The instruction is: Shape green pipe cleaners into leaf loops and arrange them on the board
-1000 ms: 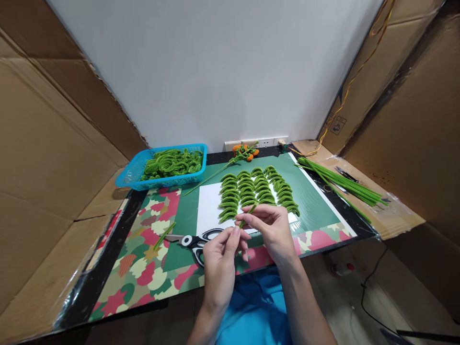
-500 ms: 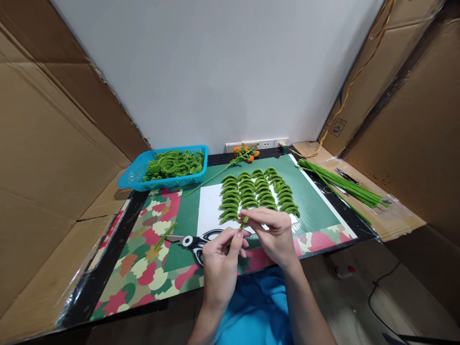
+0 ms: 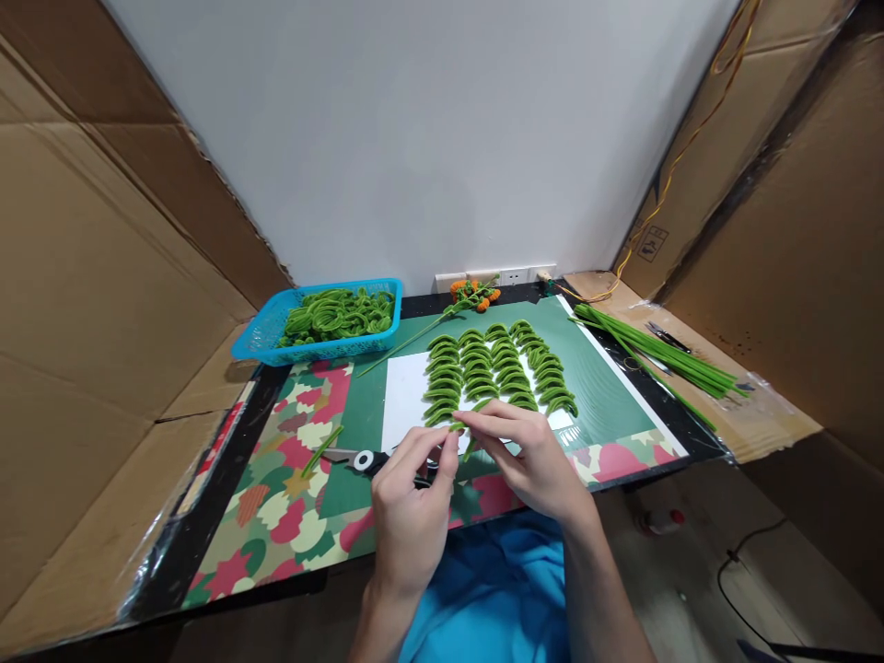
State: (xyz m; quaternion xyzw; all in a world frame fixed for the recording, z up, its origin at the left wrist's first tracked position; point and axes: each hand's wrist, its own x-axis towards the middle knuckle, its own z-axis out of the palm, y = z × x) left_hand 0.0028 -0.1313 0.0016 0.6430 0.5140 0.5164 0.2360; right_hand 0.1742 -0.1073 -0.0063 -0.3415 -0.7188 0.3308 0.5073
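Between my two hands is a short green pipe cleaner (image 3: 457,426), pinched by the fingertips of both. My left hand (image 3: 415,493) has thumb and forefinger closed at its near end. From the other side my right hand (image 3: 531,453) grips it, and a green end hangs below those fingers. Just beyond lie columns of curved green pipe-cleaner pieces (image 3: 443,376) on a white sheet (image 3: 404,396). Black-handled scissors (image 3: 366,460) rest beside and partly behind my left hand. Some loose green strips (image 3: 321,451) lie near the blades.
A blue basket (image 3: 314,348) of curled green pieces stands back left. An orange-and-green pipe-cleaner flower stem (image 3: 473,296) lies at the back. Long green pipe cleaners (image 3: 656,354) and small snips (image 3: 668,337) lie at right. Cardboard walls (image 3: 103,276) flank the table.
Both hands have shifted slightly and the left has moved a little left. The pipe cleaner, upright between the fingertips before, now lies flatter, with an end showing under the right fingers.
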